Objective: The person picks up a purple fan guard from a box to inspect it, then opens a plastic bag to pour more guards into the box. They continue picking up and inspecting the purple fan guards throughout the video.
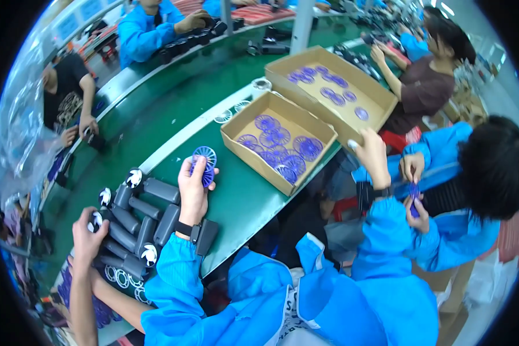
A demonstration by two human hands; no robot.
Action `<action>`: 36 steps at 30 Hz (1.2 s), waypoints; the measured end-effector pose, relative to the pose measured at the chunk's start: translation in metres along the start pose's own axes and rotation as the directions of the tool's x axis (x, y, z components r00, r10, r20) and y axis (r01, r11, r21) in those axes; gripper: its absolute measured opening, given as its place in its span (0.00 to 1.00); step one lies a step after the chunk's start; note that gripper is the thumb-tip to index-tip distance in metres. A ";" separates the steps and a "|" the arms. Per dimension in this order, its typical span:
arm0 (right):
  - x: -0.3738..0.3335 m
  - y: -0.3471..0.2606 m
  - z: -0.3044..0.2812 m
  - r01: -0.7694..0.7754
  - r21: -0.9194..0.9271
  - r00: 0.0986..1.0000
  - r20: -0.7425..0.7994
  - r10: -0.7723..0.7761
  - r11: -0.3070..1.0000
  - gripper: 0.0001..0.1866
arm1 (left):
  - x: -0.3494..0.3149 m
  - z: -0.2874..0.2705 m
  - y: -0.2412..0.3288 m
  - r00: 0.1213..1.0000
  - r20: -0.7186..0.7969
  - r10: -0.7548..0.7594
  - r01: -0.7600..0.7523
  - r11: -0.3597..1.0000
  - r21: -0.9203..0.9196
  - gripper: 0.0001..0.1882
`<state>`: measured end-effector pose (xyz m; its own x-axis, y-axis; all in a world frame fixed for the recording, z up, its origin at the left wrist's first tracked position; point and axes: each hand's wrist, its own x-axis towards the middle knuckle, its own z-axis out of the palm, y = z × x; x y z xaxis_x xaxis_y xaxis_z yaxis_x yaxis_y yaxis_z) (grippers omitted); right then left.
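Note:
My left hand is closed on a small stack of round purple spoked grilles, held upright above the green bench. At the right, my right hand has its fingers closed at the near corner of the larger cardboard box; something white covers one fingertip. Several purple spoked discs lie spread in that box. Between my hands stands a smaller cardboard box with more purple discs piled inside.
Left of my left hand, dark grey handheld devices lie grouped, with white rings nearby. A co-worker's hand holds a device there. At the right, another person's hands handle a purple piece. A metal post stands beyond the boxes.

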<state>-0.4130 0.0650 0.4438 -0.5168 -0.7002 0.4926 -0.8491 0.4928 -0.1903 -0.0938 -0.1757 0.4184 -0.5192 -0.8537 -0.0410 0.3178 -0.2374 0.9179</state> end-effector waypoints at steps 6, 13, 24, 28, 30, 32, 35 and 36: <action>-0.013 -0.068 -0.063 -0.067 0.096 0.993 -0.087 0.075 0.993 0.14 | -0.003 -0.009 0.003 0.999 -0.038 -0.009 0.008 1.000 -0.028 0.10; 0.014 -0.154 -0.103 0.122 0.296 0.992 -0.012 -0.124 0.947 0.16 | 0.002 -0.014 0.000 0.999 0.020 -0.050 0.050 0.999 0.022 0.09; 0.140 -0.268 0.042 0.590 0.405 0.796 -0.146 -0.588 0.698 0.17 | 0.003 -0.008 -0.002 0.999 0.018 -0.029 0.030 0.999 -0.031 0.10; 0.084 -0.258 0.017 0.383 0.593 0.737 0.266 -0.621 0.708 0.21 | -0.002 -0.014 0.006 0.997 0.068 -0.038 0.038 0.999 0.005 0.09; 0.056 -0.252 -0.004 0.282 0.632 0.756 0.317 -0.573 0.722 0.21 | -0.010 -0.010 0.010 0.991 0.121 -0.058 0.053 0.998 0.038 0.09; 0.038 -0.250 -0.006 0.120 0.703 0.782 0.368 -0.503 0.701 0.20 | -0.014 -0.009 0.008 0.976 0.217 -0.018 0.006 0.999 0.054 0.08; 0.025 -0.237 -0.006 -0.149 0.768 0.805 0.460 -0.375 0.623 0.20 | -0.024 0.009 0.012 0.963 0.268 -0.024 0.009 0.998 0.055 0.08; 0.022 -0.233 -0.004 -0.265 0.788 0.804 0.498 -0.323 0.555 0.21 | -0.026 0.015 0.013 0.967 0.254 -0.031 0.020 0.999 0.046 0.08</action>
<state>-0.2258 -0.0636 0.5026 -0.1958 -0.9800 0.0345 -0.4205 0.0522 -0.9058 -0.0882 -0.1497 0.4376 -0.7132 -0.7002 0.0322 0.2709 -0.2330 0.9340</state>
